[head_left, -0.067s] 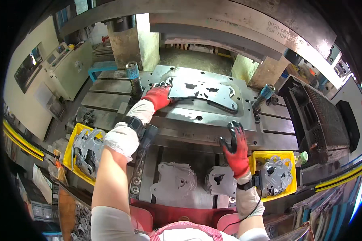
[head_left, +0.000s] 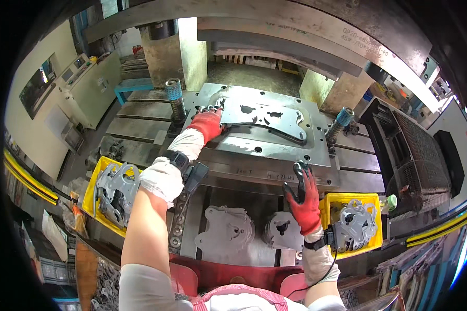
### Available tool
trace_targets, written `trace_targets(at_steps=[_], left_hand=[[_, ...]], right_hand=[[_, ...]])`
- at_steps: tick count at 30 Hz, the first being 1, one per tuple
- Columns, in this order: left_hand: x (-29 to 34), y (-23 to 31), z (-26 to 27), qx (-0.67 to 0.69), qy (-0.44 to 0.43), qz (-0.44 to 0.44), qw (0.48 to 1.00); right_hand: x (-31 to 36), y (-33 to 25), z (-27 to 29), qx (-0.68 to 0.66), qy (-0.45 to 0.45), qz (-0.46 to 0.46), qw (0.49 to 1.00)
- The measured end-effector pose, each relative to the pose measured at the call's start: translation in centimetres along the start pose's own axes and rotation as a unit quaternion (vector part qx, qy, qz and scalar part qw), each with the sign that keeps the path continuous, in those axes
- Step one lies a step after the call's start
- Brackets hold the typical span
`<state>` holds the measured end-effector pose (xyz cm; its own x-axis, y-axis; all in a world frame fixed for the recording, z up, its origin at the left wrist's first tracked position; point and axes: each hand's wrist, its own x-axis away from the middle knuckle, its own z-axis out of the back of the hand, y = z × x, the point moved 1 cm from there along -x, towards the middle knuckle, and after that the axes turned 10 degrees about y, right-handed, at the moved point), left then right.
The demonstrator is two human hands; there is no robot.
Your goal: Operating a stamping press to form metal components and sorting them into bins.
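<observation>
A flat grey metal plate [head_left: 262, 116] with cut-out holes lies on the steel die block [head_left: 233, 146]. My left hand [head_left: 206, 126], in a red glove with dark fingertips, is closed at the plate's left end; part of its grip is hidden. My right hand [head_left: 303, 202], gloved alike, hovers near the die block's front right edge. Its fingers are stretched out with nothing in them. Below, two stacks of similar plates, a left stack [head_left: 225, 233] and a right stack [head_left: 282, 230], lie on the near surface.
Overhead hangs the press's upper die [head_left: 296, 44]. Guide posts rise on the left [head_left: 175, 101] and right [head_left: 340, 124]. Yellow bins of metal parts stand at left [head_left: 91, 199] and right [head_left: 352, 197]. Yellow-black bars [head_left: 31, 176] flank the sides.
The view has shifted slightly. My right hand sits a touch lower, its fingers still stretched out. My left hand stays at the plate's left end.
</observation>
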<state>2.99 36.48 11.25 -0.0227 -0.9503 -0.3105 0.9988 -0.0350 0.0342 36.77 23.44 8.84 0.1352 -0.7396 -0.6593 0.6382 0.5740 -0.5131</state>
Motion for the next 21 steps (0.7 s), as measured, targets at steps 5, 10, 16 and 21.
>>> trace_targets(at_steps=[5, 10, 16, 21], left_hand=[[0.3, -2.1, -0.5, 0.016, -0.047, 0.009, 0.999], [6.6, 0.1, 1.1, 0.111, 0.152, 0.05, 0.981], [29.2, -0.3, 3.0, 0.154, 0.246, 0.083, 0.953], [47.0, 0.6, 0.2, 0.178, 0.218, 0.27, 0.921]], right_hand=[[4.7, -2.3, 4.1, -0.017, -0.016, -0.019, 1.0], [15.0, 2.3, 10.5, 0.093, 0.071, -0.197, 0.973], [28.8, 8.9, 16.9, 0.104, 0.315, -0.391, 0.859], [48.3, 20.5, 17.7, 0.091, 0.236, -0.668, 0.7]])
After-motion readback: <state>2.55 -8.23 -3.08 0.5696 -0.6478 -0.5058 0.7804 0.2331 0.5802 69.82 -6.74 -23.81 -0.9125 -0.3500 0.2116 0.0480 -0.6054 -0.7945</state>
